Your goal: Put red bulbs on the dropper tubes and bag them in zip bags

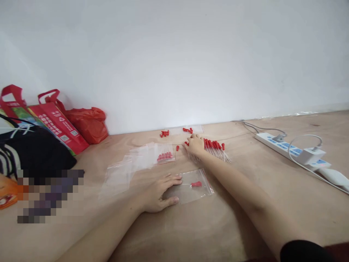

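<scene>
My left hand (163, 193) lies spread on the table, its fingertips and thumb touching the left edge of a clear zip bag (188, 200). Inside that bag a dropper with a red bulb (196, 184) lies on its side. Stretched further out, my right hand (195, 146) is at the left part of a row of red-bulbed glass droppers (214, 144). Its fingers are bent down around a dropper bulb (186, 143), though the fingertips are partly hidden. A single dropper (177, 148) lies left of that hand, beside a bag of several droppers (165, 156).
Flat zip bags (117, 178) overlap at left. Loose red bulbs (164, 134) and more bulbs (188, 130) lie near the wall. A power strip (289, 147) with plugs and cables is at right. Red shopping bags (58, 123) and a black bag (38, 153) stand left.
</scene>
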Action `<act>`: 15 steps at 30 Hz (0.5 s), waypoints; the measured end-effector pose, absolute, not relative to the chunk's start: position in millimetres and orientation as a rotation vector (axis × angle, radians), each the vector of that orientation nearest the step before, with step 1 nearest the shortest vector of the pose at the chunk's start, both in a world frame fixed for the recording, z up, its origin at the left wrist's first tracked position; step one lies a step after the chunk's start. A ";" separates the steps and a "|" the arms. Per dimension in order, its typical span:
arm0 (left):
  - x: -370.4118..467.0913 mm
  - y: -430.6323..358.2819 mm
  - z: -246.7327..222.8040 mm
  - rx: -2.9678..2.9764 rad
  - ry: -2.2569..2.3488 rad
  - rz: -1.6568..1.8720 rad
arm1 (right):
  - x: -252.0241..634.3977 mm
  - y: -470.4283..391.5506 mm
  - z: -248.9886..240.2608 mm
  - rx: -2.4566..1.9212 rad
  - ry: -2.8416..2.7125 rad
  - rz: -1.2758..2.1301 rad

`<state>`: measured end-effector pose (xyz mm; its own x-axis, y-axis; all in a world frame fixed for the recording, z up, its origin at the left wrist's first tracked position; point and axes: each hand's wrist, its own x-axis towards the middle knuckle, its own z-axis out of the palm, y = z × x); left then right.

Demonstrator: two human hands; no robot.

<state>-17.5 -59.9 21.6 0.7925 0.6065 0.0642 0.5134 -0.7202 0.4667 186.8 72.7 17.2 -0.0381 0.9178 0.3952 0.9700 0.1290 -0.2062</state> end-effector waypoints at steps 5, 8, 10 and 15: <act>-16.4 -60.6 20.8 2.531 0.830 0.349 | 180.0 89.0 15.6 -1.836 -1.939 -0.037; -16.9 -60.1 18.5 2.503 0.843 0.384 | 185.5 89.4 18.0 -1.639 -1.701 0.236; -17.2 -59.5 17.0 2.488 0.846 0.411 | 196.8 85.3 20.3 -1.525 -1.619 0.380; -17.9 -56.9 14.5 2.479 0.857 0.430 | 248.8 52.3 17.1 -1.300 -1.381 0.570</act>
